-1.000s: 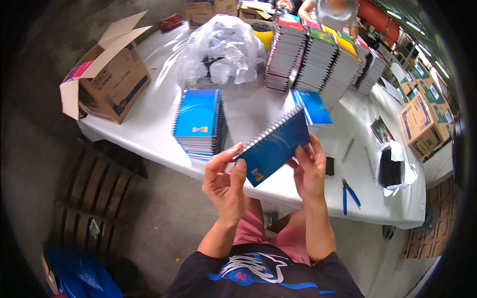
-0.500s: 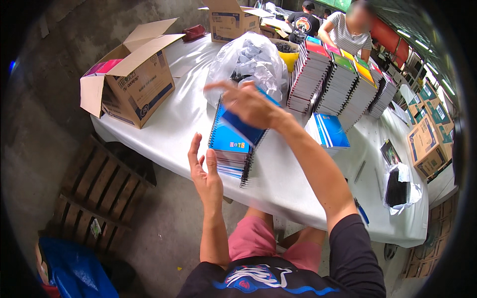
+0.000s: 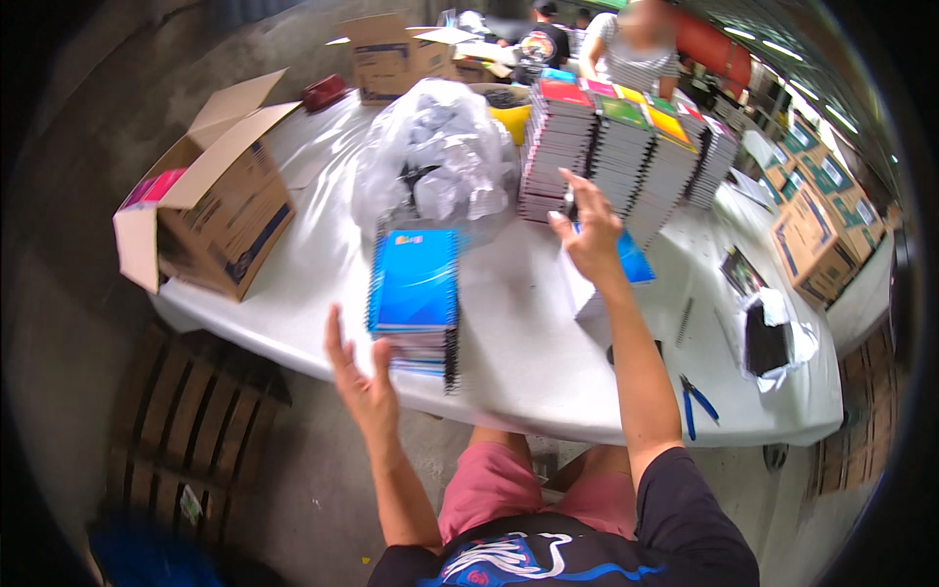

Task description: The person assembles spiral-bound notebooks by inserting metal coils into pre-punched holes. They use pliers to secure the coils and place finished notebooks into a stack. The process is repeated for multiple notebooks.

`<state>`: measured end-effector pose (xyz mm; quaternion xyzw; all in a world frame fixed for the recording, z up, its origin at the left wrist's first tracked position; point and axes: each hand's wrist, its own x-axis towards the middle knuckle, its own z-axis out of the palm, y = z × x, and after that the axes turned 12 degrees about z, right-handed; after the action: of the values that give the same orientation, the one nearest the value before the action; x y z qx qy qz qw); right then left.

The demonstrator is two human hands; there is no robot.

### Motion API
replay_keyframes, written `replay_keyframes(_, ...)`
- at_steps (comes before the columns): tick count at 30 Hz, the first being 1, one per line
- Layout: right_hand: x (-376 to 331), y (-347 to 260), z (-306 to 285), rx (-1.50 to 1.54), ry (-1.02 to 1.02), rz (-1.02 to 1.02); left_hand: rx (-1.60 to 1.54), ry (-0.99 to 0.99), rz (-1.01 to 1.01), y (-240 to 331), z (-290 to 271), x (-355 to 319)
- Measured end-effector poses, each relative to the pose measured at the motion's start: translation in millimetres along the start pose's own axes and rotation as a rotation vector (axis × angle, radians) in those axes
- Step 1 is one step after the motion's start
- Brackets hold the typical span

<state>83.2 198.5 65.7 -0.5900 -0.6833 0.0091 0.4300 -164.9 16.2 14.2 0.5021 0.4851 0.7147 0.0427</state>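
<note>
A pile of blue spiral notebooks (image 3: 413, 279) lies near the table's front edge, black coils along its sides. Just left of its lower corner is my left hand (image 3: 367, 391), fingers apart and holding nothing. My right hand (image 3: 593, 240) reaches over a shorter stack with a blue cover (image 3: 636, 259) on top, right of the pile. Its fingers are spread, and I cannot tell whether they touch the stack, which the hand partly hides.
Tall stacks of coloured notebooks (image 3: 558, 147) stand behind my right hand. A plastic bag of scraps (image 3: 430, 157) sits behind the pile. An open carton (image 3: 230, 210) is at the left. Blue-handled pliers (image 3: 696, 406) lie at the right. Across the table stands a person (image 3: 636, 59).
My right hand has let go of a tilted blue notebook over the pile and moved right to the shorter stack. The pile's top now lies flat. My left hand stays beside it.
</note>
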Motion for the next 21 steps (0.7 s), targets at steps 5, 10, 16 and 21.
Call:
replay_keyframes(5,16.0,114.1,-60.1,-0.505,-0.295,0.707,0.039,0.224,0.122,31.6,8.4,-4.8)
replay_keyframes(10,-1.3,135.6,-64.6,-0.35,-0.075,0.6,0.18,0.136,0.387,59.1,32.2,-13.3)
replay_keyframes(16,-55.5,67.3,-114.6,0.299,-0.123,0.116,-0.001,-0.281,0.665,98.0,83.2,-57.4)
replay_keyframes(21,-170.5,86.6,-95.4,-0.213,-0.339,-0.064,0.336,-0.797,0.588,95.7,149.8,-115.2)
